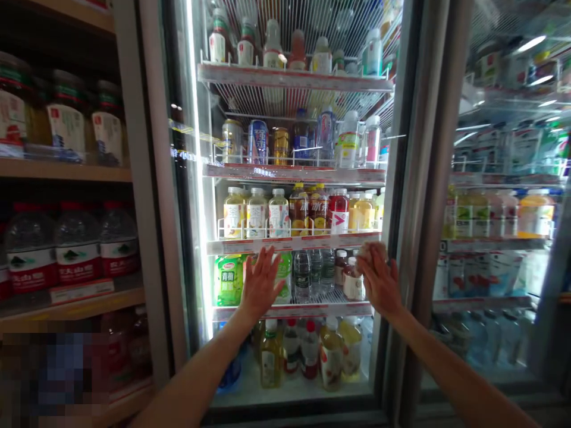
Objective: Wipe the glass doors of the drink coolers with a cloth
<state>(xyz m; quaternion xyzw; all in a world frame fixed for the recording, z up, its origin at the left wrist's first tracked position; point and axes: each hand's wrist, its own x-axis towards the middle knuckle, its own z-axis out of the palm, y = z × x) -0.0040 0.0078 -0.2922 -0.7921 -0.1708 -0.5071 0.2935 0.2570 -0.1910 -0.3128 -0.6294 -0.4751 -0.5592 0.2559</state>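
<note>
Both my arms reach toward a lit drinks fridge. My left hand is open, fingers spread flat, in front of the shelf rail and a green-labelled bottle. My right hand is also open with its fingers stretched upward, near the fridge's right door frame, beside small brown bottles and clear water bottles. Neither hand holds anything. Whether the palms press on glass I cannot tell.
Wire shelves carry rows of juice and tea bottles and cans. More bottles stand on the fridge floor. A second fridge with a glass door is at right. Wooden shelves at left hold large water jugs and jars.
</note>
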